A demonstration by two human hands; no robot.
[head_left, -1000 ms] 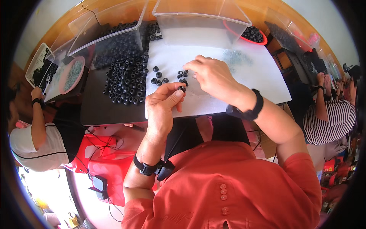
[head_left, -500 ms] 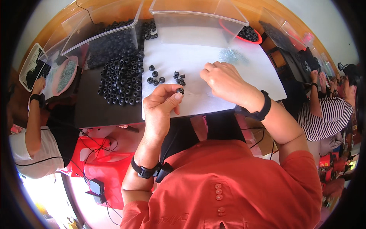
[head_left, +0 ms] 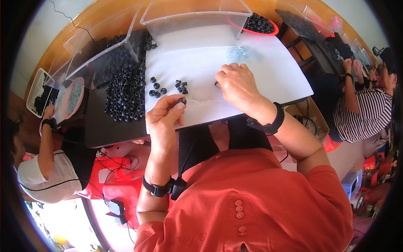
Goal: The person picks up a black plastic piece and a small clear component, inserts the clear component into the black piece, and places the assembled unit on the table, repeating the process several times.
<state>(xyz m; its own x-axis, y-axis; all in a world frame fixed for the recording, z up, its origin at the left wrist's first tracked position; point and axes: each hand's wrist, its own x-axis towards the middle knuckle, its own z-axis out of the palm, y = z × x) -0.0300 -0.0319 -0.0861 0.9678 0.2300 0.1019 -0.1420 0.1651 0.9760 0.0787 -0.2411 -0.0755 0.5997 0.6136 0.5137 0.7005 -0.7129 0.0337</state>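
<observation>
Pinching a round black bushing (head_left: 182, 101) between thumb and fingers, the left hand (head_left: 162, 119) rests just left of the frame's centre, near the front edge of a white sheet (head_left: 273, 80). The right hand (head_left: 240, 85), near the centre and a little higher, has its fingers curled inward; a dark bit (head_left: 216, 84) shows at its fingertips, too small to name, and whether they grip it I cannot tell. Between the hands and slightly farther up lies a cluster of small black plugs (head_left: 181, 87), and to its left are five loose bushings (head_left: 163, 90), some near one another. Farther left, a heap of black bushings (head_left: 126, 94) covers part of a dark tabletop (head_left: 100, 132), below a tilted clear bin (head_left: 95, 53) in the upper left. A second clear bin (head_left: 193, 31) stands at the upper centre, with fine pale pins (head_left: 243, 53) scattered below its right side. In the upper right, a red basin (head_left: 275, 30) holds more black pieces. At the far left a person in a white top works beside a pink basin (head_left: 68, 115); at the far right sits a person in stripes (head_left: 362, 112)
</observation>
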